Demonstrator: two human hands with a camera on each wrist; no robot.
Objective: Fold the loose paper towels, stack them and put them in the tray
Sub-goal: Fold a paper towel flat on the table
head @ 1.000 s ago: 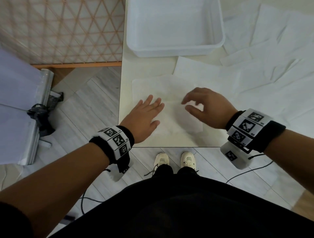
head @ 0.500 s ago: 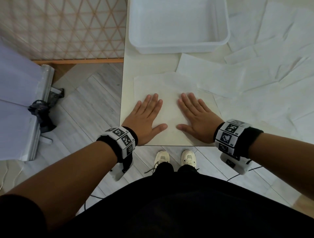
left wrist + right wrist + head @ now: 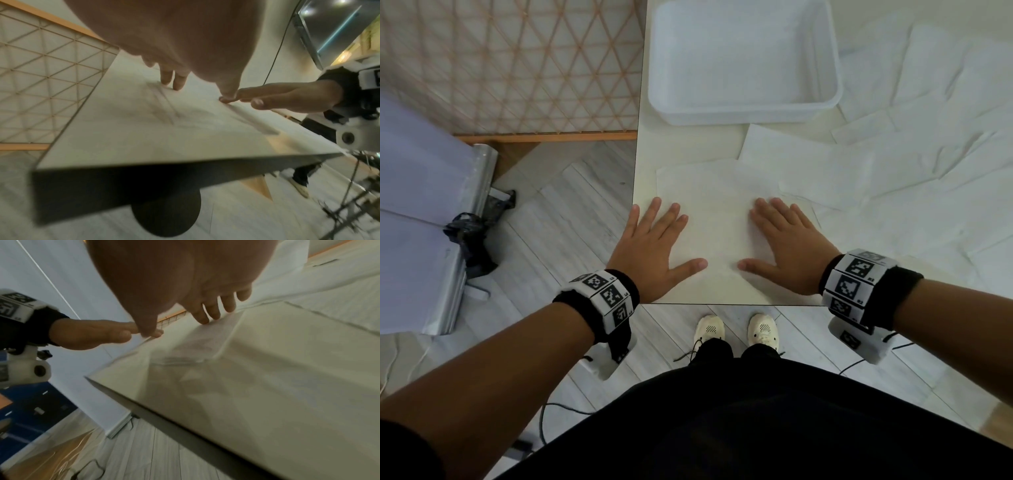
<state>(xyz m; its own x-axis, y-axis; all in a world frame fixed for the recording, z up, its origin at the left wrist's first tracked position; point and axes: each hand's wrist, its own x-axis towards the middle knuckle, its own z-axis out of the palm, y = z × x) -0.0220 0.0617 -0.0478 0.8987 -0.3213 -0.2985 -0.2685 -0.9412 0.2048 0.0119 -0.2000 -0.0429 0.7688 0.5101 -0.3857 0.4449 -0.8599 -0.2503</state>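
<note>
Left hand [image 3: 654,250] and right hand [image 3: 786,246], fingers straight, pressing flat on paper towel [image 3: 717,205]; white tray [image 3: 743,113] beyond

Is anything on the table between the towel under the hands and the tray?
Nothing visible. Both the left hand and right hand lie flat on the paper towel; only bare table separates it from the empty tray. The loose towels lie to the right.
</note>
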